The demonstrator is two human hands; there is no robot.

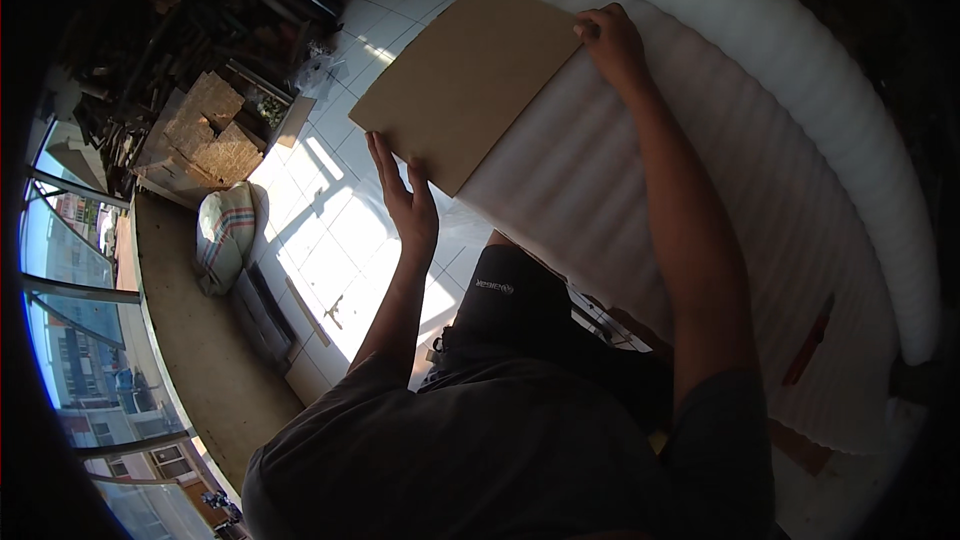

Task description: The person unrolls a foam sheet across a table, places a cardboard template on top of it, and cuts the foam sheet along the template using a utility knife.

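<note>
A flat brown cardboard sheet (pixel 470 80) lies on a white foam sheet (pixel 600 190), at its far left end. My right hand (pixel 615 45) is closed at the far right corner of the cardboard, fingers curled in a pinch on its edge. Against the near left edge rests my left hand (pixel 408 205), its fingers stretched out and the thumb apart, touching the cardboard. A red cutter knife (pixel 810 340) lies on the foam, well to the right of my right forearm.
A thick roll of white foam (pixel 800 70) runs along the far right side. Left of me are a sunlit tiled floor (pixel 340 230), a stuffed striped sack (pixel 226 235), broken boards (pixel 215 130) and a long brown ledge (pixel 190 330) beneath windows. Dark scrap is heaped at the far left.
</note>
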